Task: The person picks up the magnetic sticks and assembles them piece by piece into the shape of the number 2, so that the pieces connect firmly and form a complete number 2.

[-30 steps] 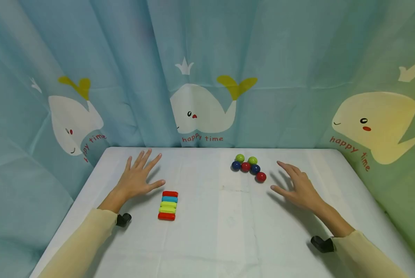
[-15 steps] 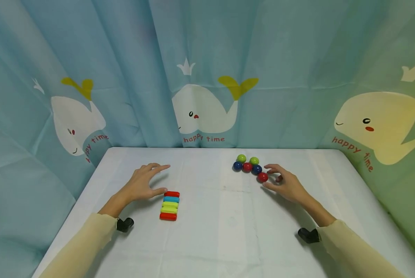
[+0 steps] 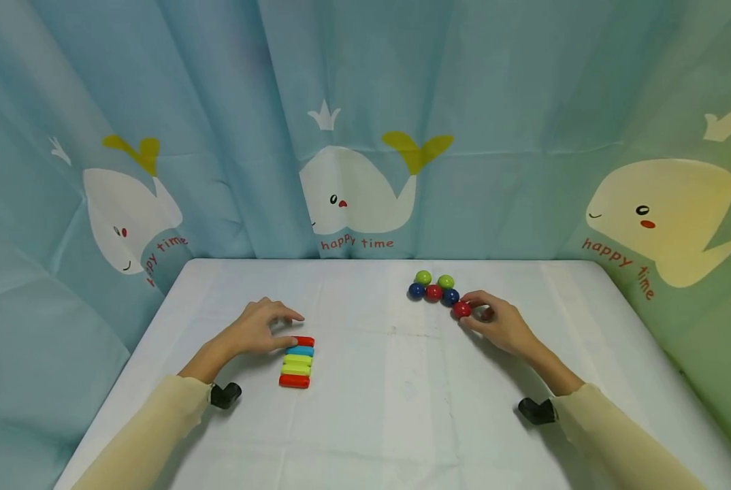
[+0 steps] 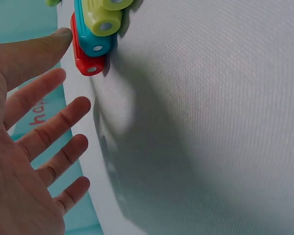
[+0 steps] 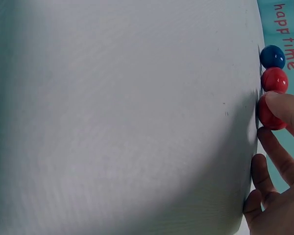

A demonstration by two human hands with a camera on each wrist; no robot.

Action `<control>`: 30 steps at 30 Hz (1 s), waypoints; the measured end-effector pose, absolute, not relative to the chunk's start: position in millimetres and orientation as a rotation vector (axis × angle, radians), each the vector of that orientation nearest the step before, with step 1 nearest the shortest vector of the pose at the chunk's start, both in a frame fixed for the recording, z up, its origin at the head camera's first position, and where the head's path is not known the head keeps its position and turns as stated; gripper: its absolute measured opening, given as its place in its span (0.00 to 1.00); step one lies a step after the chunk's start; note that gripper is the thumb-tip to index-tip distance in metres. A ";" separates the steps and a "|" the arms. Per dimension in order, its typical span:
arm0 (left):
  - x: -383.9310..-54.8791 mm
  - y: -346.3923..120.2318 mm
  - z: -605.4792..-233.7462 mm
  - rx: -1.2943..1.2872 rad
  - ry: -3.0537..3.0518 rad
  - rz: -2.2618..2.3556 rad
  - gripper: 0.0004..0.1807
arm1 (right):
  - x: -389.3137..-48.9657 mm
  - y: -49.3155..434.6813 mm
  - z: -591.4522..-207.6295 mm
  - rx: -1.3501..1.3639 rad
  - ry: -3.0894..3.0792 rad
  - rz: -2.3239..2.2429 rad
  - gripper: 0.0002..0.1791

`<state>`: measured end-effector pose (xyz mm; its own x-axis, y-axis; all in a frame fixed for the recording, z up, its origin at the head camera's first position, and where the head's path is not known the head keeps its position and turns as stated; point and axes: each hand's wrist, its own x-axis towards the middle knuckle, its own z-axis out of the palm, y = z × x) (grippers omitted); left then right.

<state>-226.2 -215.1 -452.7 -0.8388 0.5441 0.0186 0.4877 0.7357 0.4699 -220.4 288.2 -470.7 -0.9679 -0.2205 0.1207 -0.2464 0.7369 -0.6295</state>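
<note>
My right hand (image 3: pixel 501 327) pinches a glossy red ball (image 3: pixel 461 309) at the near right end of a ball cluster, thumb on its near side and index finger on its far side. In the right wrist view the thumb (image 5: pixel 284 106) lies over that red ball (image 5: pixel 268 115). My left hand (image 3: pixel 252 332) hovers beside a row of short plastic bars, its fingers spread. Its thumb tip overlaps the farthest bar, a red one (image 3: pixel 305 341), in the head view. In the left wrist view the thumb (image 4: pixel 49 46) points at this bar (image 4: pixel 87 64), and the other fingers touch nothing.
Behind the pinched ball sit two blue balls (image 3: pixel 450 297), another red ball (image 3: pixel 433 292) and two green balls (image 3: pixel 423 277). Below the far bar lie a blue bar (image 3: pixel 299 351), two yellow-green bars (image 3: pixel 296 365) and a red bar (image 3: pixel 294 381). A whale-print curtain (image 3: pixel 500 204) borders the white table (image 3: pixel 378 408).
My right hand has moved left and closed its thumb and index finger on the near red ball. My left hand has lowered toward the bars, its thumb coming over the far red one.
</note>
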 end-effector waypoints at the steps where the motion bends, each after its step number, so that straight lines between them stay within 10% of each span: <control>1: -226.8 -214.4 -453.2 0.845 2.806 0.716 0.22 | -220.1 288.4 -470.6 0.386 -2.892 1.058 0.22; 30: -236.9 -196.3 -460.7 0.843 2.697 0.829 0.09 | -216.4 289.0 -473.9 0.283 -2.920 1.115 0.22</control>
<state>-236.9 -196.3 -460.7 -0.8184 0.5743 -0.0196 0.4642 0.6809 0.5665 -216.4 289.0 -473.9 -0.9837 -0.1671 0.0668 -0.1691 0.7312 -0.6609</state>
